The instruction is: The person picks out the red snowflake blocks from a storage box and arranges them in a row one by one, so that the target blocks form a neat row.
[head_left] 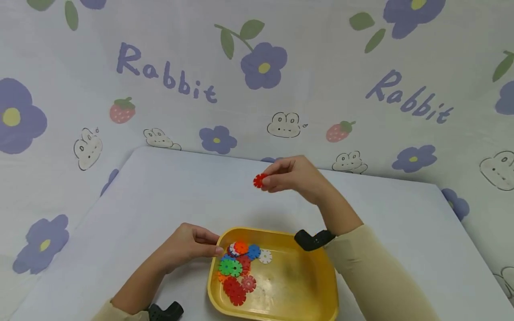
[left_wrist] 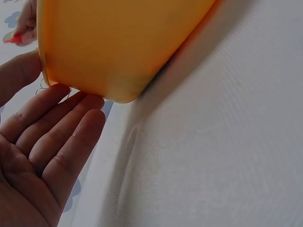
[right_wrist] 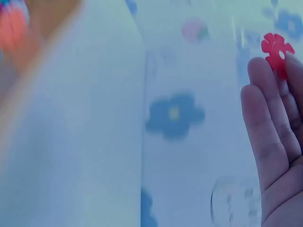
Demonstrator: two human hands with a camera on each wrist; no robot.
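Observation:
Between the thumb and fingers of my right hand [head_left: 295, 178] is a red notched plastic disc [head_left: 259, 180], held up beyond the far side of the yellow tray [head_left: 297, 236]. The right wrist view shows this red disc [right_wrist: 275, 49] at the fingertips. My left hand [head_left: 186, 245] grips the tray's left rim near its far corner. In the left wrist view the thumb lies over the rim and the other fingers reach under it, against the tray's outer wall [left_wrist: 118, 47]. Several discs in red, green, blue, orange and white lie in the tray's left part, among them a white disc [head_left: 265, 256].
A white table [head_left: 192, 187] lies under the tray. Behind it hangs a cloth [head_left: 241, 102] printed with flowers, rabbits and strawberries. Black wrist devices, one on the right wrist [head_left: 313, 240] and one on the left [head_left: 165, 311], sit near the tray.

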